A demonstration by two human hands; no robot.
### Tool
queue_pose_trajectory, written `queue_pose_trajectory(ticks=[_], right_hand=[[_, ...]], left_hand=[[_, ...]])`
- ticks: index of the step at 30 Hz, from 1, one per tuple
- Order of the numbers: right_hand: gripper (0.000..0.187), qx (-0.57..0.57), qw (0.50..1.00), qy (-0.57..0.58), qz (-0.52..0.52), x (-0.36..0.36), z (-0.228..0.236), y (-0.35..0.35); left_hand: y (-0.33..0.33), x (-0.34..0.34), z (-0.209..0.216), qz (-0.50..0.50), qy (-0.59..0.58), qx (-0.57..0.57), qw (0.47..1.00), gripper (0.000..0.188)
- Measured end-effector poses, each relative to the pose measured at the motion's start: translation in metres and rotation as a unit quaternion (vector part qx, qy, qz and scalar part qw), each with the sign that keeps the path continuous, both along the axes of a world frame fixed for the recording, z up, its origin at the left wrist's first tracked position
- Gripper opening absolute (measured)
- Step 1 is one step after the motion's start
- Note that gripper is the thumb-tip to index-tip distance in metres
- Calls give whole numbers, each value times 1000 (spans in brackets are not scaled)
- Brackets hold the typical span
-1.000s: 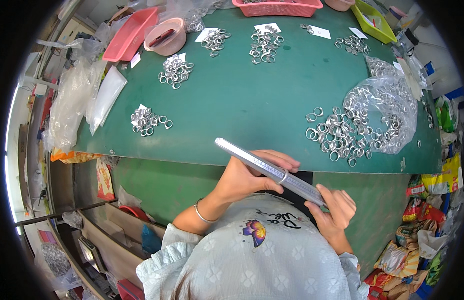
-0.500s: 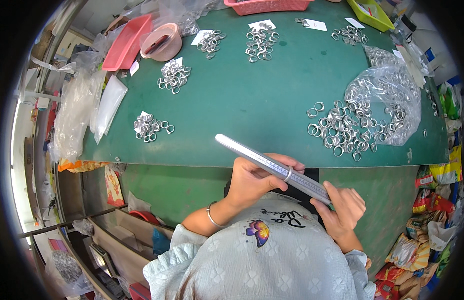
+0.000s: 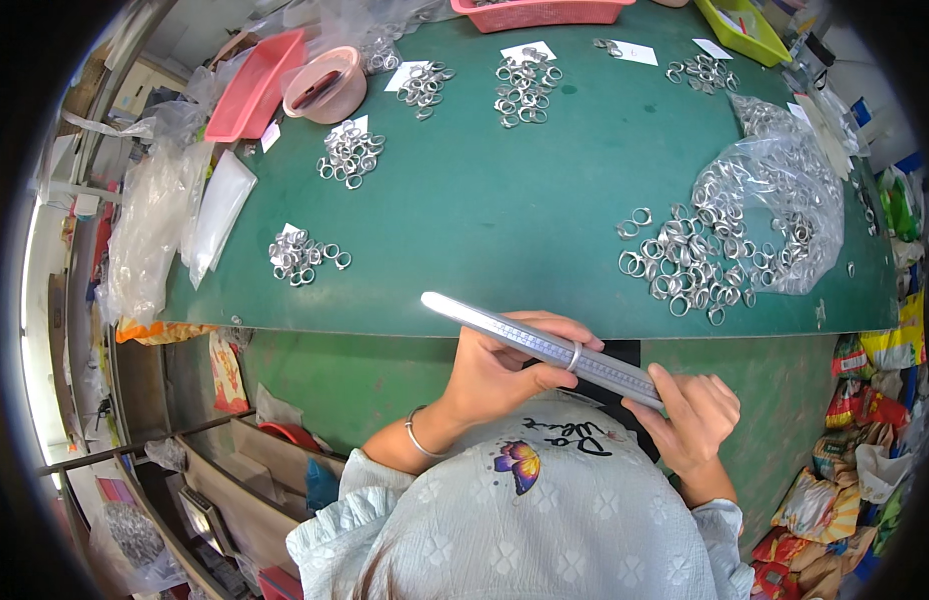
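A tapered grey metal ring mandrel (image 3: 615, 373) with marked graduations lies slantwise in front of me, its slim rounded tip toward the far left. Around its shaft sits a silver ring (image 3: 576, 357). My left hand (image 3: 490, 372) is closed on this ring, with fingers behind the mandrel and the thumb in front. At the thick end, my right hand (image 3: 697, 412) grips the mandrel between thumb and fingers. To the right on the green table (image 3: 485, 230) is a loose heap of silver rings (image 3: 680, 255), spilling from a clear plastic bag (image 3: 835, 235).
Sorted ring piles with paper slips lie across the table, including a near-left pile (image 3: 300, 258) and a far-middle pile (image 3: 525, 90). A pink basket (image 3: 257, 85), a round pink tub (image 3: 350, 95) and plastic bags (image 3: 150, 225) stand left. A green tray (image 3: 755, 40) is far right.
The mandrel's slim tip has swung slightly lower and nearer to me. My left hand has dropped a little with it, still on the ring. My right hand keeps its grip.
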State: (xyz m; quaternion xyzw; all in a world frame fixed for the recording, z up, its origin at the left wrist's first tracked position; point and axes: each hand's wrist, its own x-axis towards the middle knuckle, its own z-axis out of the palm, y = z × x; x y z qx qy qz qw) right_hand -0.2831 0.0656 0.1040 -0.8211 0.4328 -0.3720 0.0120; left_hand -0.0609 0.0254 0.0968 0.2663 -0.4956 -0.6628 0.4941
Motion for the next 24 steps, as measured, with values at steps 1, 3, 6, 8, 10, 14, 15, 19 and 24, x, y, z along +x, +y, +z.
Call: queue_pose_trajectory(ticks=[1, 3, 6, 8, 10, 14, 15, 19, 24], right_hand=[[47, -1, 1000, 1, -1, 1, 0, 0], [47, -2, 1000, 0, -1, 2, -2, -1], [48, -2, 1000, -3, 0, 3, -3, -1], [48, -2, 1000, -8, 0, 4, -3, -1], [48, -2, 1000, -17, 3, 4, -4, -2], [49, 17, 999, -32, 8, 7, -5, -4], [48, 19, 999, -34, 9, 8, -5, -5], [44, 84, 996, -14, -5, 11, 0, -6], [39, 115, 993, -28, -2, 17, 0, -8]], left_hand=[[0, 0, 0, 2, 0, 1, 1000, 33], [0, 2, 2, 0, 4, 17, 1000, 33], [1, 5, 3, -1, -7, 5, 1000, 33], [1, 6, 3, 0, -12, -8, 1000, 34], [1, 6, 4, 6, -9, -14, 1000, 34], [2, 6, 4, 5, -6, -7, 1000, 35], [2, 6, 4, 4, -4, -10, 1000, 35], [2, 7, 4, 2, -4, -22, 1000, 35], [5, 7, 3, 55, -19, -7, 998, 31]])
